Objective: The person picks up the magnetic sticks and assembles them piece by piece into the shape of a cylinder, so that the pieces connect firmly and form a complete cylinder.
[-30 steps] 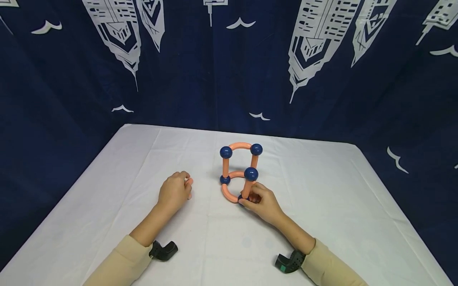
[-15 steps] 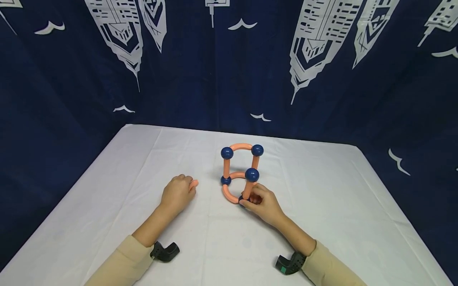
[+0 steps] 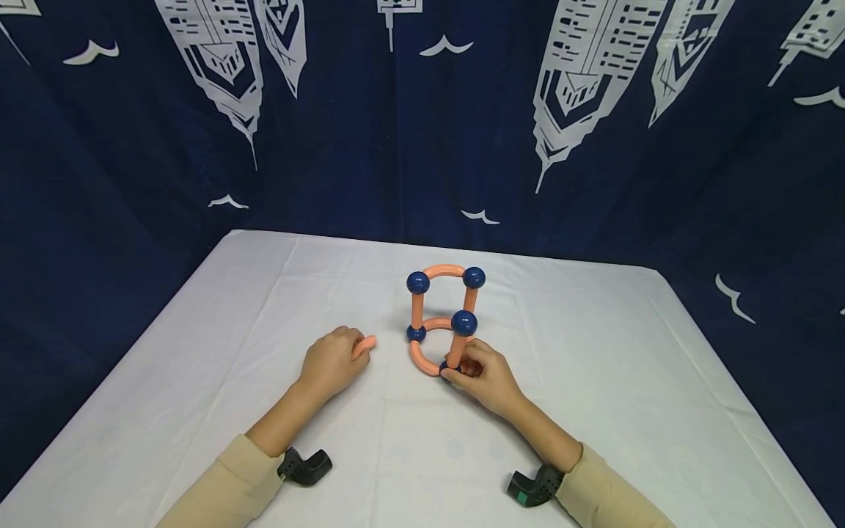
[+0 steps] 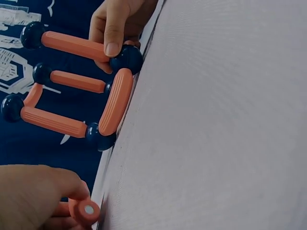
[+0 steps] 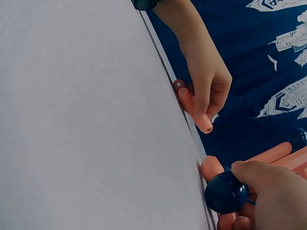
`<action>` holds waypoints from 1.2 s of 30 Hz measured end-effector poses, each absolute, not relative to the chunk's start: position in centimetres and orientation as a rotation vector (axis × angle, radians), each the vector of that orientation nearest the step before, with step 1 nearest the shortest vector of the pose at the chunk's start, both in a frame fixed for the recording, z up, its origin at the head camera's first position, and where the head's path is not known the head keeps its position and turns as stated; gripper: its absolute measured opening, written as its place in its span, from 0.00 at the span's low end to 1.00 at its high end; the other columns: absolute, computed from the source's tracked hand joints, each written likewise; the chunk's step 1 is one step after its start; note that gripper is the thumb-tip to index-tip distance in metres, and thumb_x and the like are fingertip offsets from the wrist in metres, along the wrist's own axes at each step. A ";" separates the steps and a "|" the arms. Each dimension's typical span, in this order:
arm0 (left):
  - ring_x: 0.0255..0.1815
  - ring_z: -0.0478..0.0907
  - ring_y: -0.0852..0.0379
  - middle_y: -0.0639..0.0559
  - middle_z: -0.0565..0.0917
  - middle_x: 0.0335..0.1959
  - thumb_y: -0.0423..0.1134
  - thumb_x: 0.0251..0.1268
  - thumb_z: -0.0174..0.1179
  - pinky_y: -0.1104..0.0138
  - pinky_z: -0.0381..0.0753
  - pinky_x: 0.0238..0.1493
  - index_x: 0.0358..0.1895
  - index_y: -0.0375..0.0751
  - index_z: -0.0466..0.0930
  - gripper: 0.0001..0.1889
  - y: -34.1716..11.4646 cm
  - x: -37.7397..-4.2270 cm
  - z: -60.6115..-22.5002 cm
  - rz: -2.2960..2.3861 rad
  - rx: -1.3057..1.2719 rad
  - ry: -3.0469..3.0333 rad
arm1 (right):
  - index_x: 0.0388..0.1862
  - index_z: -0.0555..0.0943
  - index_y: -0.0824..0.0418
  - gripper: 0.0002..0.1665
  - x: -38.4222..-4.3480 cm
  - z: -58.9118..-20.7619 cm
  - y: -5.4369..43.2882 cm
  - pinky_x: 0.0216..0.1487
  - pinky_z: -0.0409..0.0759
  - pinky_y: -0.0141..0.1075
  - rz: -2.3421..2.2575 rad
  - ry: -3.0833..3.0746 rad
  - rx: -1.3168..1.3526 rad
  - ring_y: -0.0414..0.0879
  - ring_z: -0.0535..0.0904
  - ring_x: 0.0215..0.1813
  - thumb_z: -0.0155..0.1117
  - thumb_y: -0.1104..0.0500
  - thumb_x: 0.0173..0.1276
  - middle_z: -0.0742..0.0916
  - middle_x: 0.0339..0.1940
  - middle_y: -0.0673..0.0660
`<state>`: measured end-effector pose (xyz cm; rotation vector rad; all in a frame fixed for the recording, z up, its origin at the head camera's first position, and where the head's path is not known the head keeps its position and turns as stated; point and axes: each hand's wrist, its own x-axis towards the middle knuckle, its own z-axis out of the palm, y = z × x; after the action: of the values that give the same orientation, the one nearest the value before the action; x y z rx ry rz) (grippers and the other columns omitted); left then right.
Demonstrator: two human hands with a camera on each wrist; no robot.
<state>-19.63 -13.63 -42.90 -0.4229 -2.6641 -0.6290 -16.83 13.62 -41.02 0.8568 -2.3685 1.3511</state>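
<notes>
A frame of orange magnetic rods (image 3: pixel 417 309) and dark blue balls (image 3: pixel 464 323) stands on the white table. Straight rods rise from a ring of curved ones, and one curved rod (image 3: pixel 444 270) bridges two upper balls at the back. My right hand (image 3: pixel 487 375) pinches the lower front ball (image 5: pixel 225 192), beside the front upright. To the left of the frame, my left hand (image 3: pixel 335 361) grips an orange rod (image 5: pixel 195 110), whose tip points toward the frame. A second round end with a pale centre (image 5: pixel 178 85) shows beside that rod; the fingers hide the rest.
White cloth covers the table (image 3: pixel 581 323). A navy curtain (image 3: pixel 396 147) with white building and bird prints hangs behind its far edge. Black wrist cameras (image 3: pixel 305 467) sit on both forearms, close over the table.
My left hand has moved a little right toward the frame, and more of the orange rod now sticks out from its fingers. The right hand and the frame have stayed in place.
</notes>
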 end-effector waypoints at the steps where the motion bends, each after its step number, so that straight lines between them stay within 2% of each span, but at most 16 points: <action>1: 0.18 0.71 0.56 0.52 0.74 0.20 0.38 0.58 0.66 0.63 0.73 0.22 0.29 0.37 0.82 0.07 -13.5 -19.6 -42.8 -0.676 -0.407 -2.683 | 0.34 0.83 0.70 0.10 -16.8 -41.0 13.6 0.25 0.70 0.35 1.351 -2.371 0.854 0.60 0.72 0.26 0.75 0.72 0.53 0.79 0.28 0.65; 7: 0.19 0.74 0.62 0.59 0.79 0.18 0.38 0.58 0.64 0.65 0.74 0.25 0.38 0.38 0.80 0.08 -13.2 -19.2 -41.9 -1.052 -0.299 -2.804 | 0.34 0.83 0.70 0.10 -16.8 -41.0 13.6 0.25 0.70 0.33 1.346 -2.378 0.842 0.59 0.72 0.26 0.75 0.72 0.53 0.79 0.28 0.65; 11: 0.21 0.76 0.62 0.60 0.81 0.18 0.39 0.60 0.64 0.66 0.73 0.27 0.41 0.38 0.78 0.10 -12.9 -19.1 -41.6 -1.260 -0.240 -2.828 | 0.33 0.83 0.70 0.10 -16.8 -41.0 13.6 0.26 0.69 0.32 1.345 -2.376 0.846 0.60 0.72 0.26 0.75 0.72 0.53 0.79 0.28 0.65; 18: 0.28 0.80 0.60 0.56 0.83 0.27 0.39 0.59 0.67 0.65 0.76 0.30 0.40 0.38 0.79 0.11 -12.6 -18.9 -41.0 -1.500 -0.217 -2.723 | 0.32 0.83 0.69 0.09 -16.8 -40.9 13.6 0.25 0.70 0.38 1.341 -2.377 0.848 0.60 0.71 0.26 0.75 0.71 0.53 0.78 0.27 0.66; 23: 0.29 0.81 0.57 0.53 0.84 0.26 0.38 0.60 0.68 0.66 0.75 0.31 0.41 0.34 0.78 0.12 -12.2 -18.7 -40.7 -1.745 -0.225 -2.654 | 0.33 0.83 0.70 0.09 -16.8 -41.0 13.6 0.25 0.71 0.39 1.341 -2.378 0.847 0.60 0.71 0.26 0.75 0.71 0.53 0.78 0.27 0.66; 27: 0.31 0.83 0.54 0.50 0.85 0.26 0.38 0.64 0.65 0.63 0.79 0.37 0.47 0.30 0.78 0.15 -11.8 -18.6 -40.5 -1.987 -0.223 -2.610 | 0.33 0.83 0.70 0.09 -16.8 -41.0 13.7 0.25 0.71 0.40 1.342 -2.370 0.847 0.60 0.71 0.26 0.75 0.72 0.53 0.79 0.27 0.66; 30: 0.33 0.84 0.55 0.47 0.87 0.28 0.38 0.65 0.64 0.62 0.81 0.42 0.52 0.28 0.77 0.18 -11.5 -18.5 -40.4 -2.159 -0.190 -2.585 | 0.32 0.83 0.70 0.09 -16.8 -41.0 13.7 0.24 0.70 0.39 1.341 -2.369 0.847 0.60 0.71 0.26 0.75 0.72 0.53 0.78 0.27 0.66; 36: 0.34 0.82 0.59 0.47 0.88 0.30 0.40 0.66 0.63 0.65 0.81 0.41 0.52 0.27 0.77 0.19 -11.1 -18.3 -40.0 -2.287 -0.123 -2.577 | 0.31 0.82 0.69 0.09 -16.7 -40.9 13.6 0.24 0.70 0.37 1.336 -2.373 0.849 0.60 0.71 0.25 0.75 0.72 0.53 0.78 0.26 0.66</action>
<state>-18.34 -11.15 -40.00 -0.1232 -2.5770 -2.2872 -16.74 13.60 -40.90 0.8491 -2.3726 1.3357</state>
